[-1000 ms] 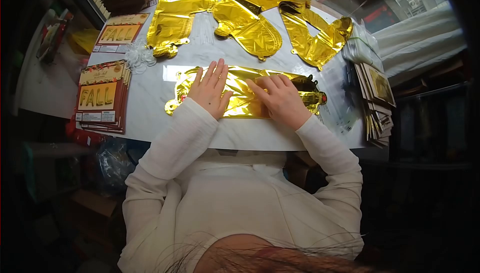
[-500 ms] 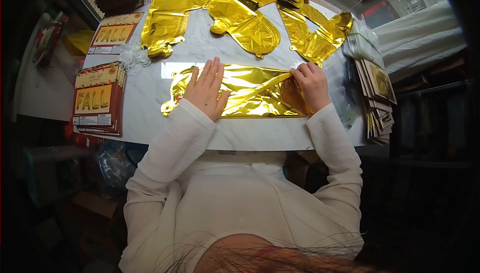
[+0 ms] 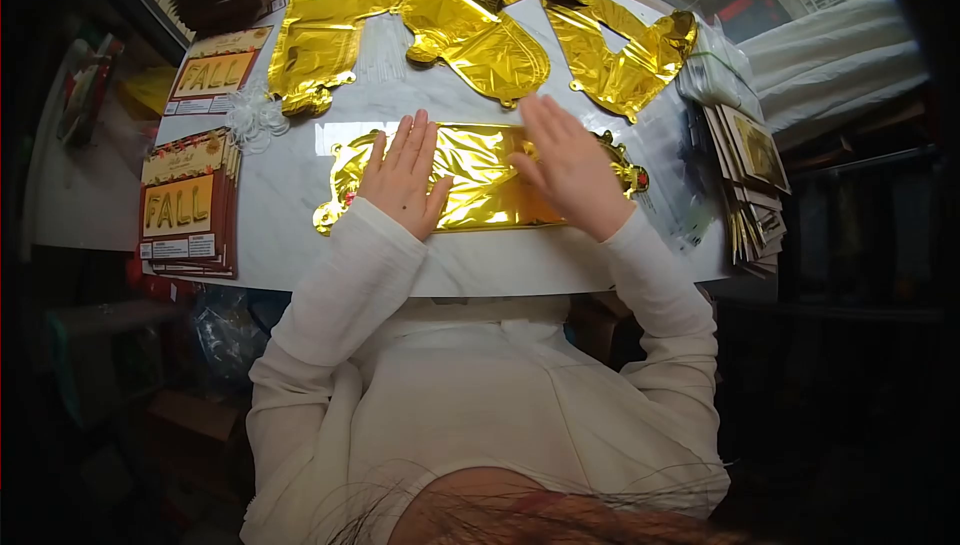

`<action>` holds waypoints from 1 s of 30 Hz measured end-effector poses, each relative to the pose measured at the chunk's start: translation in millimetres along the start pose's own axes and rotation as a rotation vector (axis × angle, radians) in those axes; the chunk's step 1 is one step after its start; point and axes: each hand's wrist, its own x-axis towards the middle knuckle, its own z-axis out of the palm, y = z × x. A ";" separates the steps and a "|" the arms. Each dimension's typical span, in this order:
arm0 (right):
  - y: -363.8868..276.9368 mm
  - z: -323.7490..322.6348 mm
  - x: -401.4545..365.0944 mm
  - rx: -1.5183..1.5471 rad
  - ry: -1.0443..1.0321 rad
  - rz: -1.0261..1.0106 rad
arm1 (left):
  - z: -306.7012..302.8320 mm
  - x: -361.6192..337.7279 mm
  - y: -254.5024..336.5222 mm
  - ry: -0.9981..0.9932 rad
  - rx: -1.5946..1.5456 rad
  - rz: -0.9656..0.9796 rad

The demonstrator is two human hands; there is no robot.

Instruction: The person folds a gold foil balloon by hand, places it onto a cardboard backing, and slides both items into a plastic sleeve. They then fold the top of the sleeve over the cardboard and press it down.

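Note:
A flat gold foil balloon (image 3: 480, 180), folded into a long strip, lies crosswise on the marble-patterned table (image 3: 480, 265) in front of me. Flat on its left part rests my left hand (image 3: 402, 175), fingers stretched out and pointing away from me. My right hand (image 3: 572, 160) is over the right part, fingers extended and slightly blurred by motion, with nothing in its grasp. Past the right hand shows the balloon's rounded end with a small red spot. Both palms face down, and the foil under them is hidden.
Several gold foil letter balloons (image 3: 480, 35) lie flat across the back. At left stand stacks of printed FALL packages (image 3: 185, 205) beside a coil of white ribbon (image 3: 258, 117). On the right are clear plastic bags (image 3: 718, 80) and a stack of cards (image 3: 750, 180).
My right hand has let go of the balloon's right edge and moved left over the foil, its fingers straightening. The balloon's right end now shows beyond it. My left hand stays in place.

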 end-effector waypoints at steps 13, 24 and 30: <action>3.8 33.9 -30.5 0.196 -0.202 0.153 | 0.8 -0.5 1.2 0.010 -0.015 -0.025; 30.4 25.1 -46.8 0.033 -0.076 0.298 | -1.4 -0.7 2.5 0.001 0.022 -0.031; -44.5 38.1 -6.9 0.189 -0.059 0.027 | -1.7 1.0 2.3 -0.013 0.053 -0.020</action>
